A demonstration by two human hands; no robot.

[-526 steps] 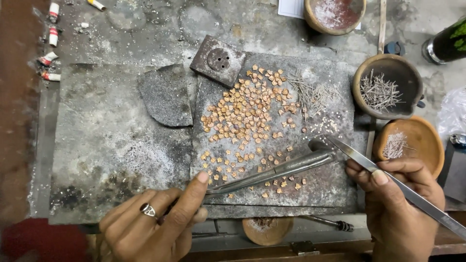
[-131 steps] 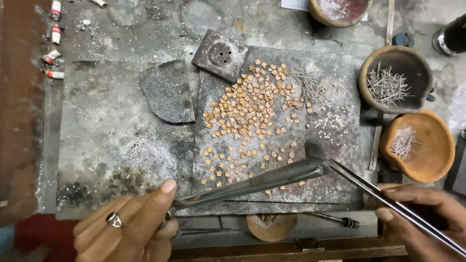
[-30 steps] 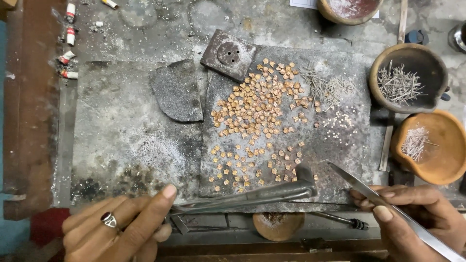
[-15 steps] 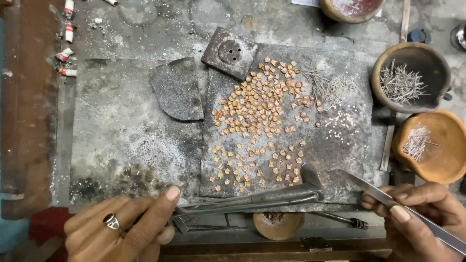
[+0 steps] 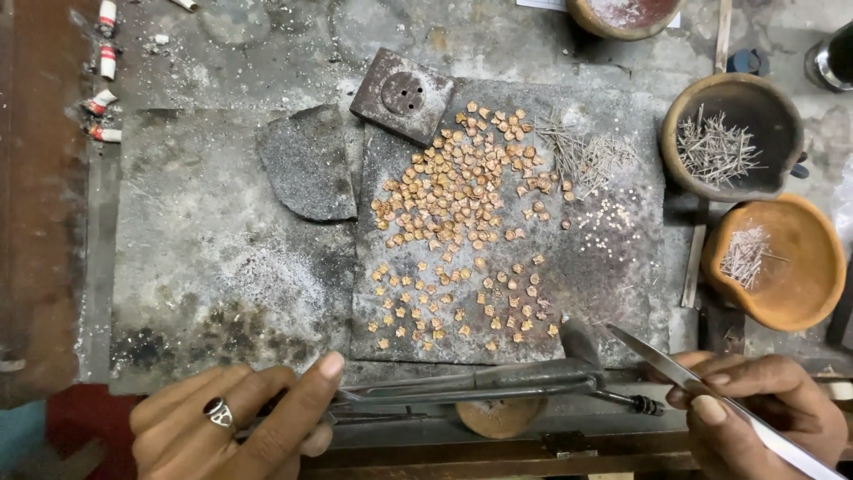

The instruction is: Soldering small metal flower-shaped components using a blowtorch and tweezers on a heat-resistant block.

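My left hand (image 5: 240,422), with a dark-stoned ring, grips a long grey metal torch pipe (image 5: 480,382) that lies along the near edge of a dark stone slab (image 5: 622,284). My right hand (image 5: 764,418) holds slim steel tweezers (image 5: 662,360), their tip hovering just right of the pipe's flared nozzle. Several small copper-coloured pieces (image 5: 462,222) are scattered over the slab, dense at the top and sparser below. A patch of tiny pale beads (image 5: 609,222) and a bundle of thin wires (image 5: 586,156) lie beside them.
A square metal block with holes (image 5: 400,93) and a half-round stone (image 5: 306,164) sit at the slab's upper left. Two clay bowls of wire bits (image 5: 729,133) (image 5: 773,262) stand at right. Cigarette butts (image 5: 105,98) lie at the far left.
Both hands and tools have drawn back toward the near edge; the pipe nozzle and tweezers tip, earlier over the copper pieces, now sit below them.
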